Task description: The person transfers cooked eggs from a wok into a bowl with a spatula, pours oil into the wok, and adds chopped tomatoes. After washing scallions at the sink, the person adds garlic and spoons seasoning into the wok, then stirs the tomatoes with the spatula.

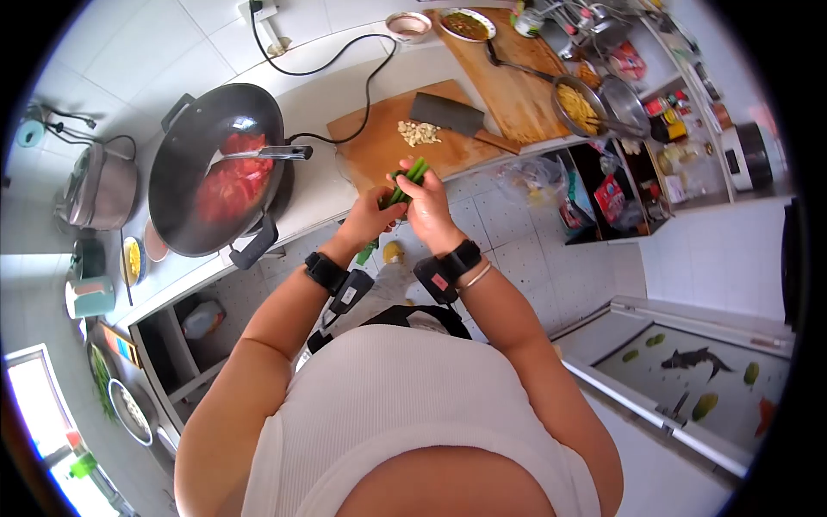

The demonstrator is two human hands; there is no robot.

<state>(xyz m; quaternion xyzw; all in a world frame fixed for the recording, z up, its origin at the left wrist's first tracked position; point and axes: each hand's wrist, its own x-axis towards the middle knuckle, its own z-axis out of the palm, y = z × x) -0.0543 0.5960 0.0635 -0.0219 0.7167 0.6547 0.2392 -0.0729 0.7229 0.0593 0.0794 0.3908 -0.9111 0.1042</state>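
Observation:
Both hands meet in front of my body, at the counter's edge, around a small bunch of green stalks (413,172). My left hand (369,215) is closed on the lower part of the bunch, and my right hand (425,205) wraps the upper part. Green leafy ends (367,252) hang below my hands. Just beyond lies a wooden cutting board (370,142) with chopped pale pieces (419,133) and a cleaver (446,112). To the left, a large wok (172,168) holds red chunks (228,191) and a metal spatula (258,154).
A black cord (370,95) curves behind the board. At the back right are a second board (508,69), a plate of sauce (466,25) and a pan of yellow pieces (577,105). A lidded pot (102,185) stands far left. Open shelves (603,194) sit below.

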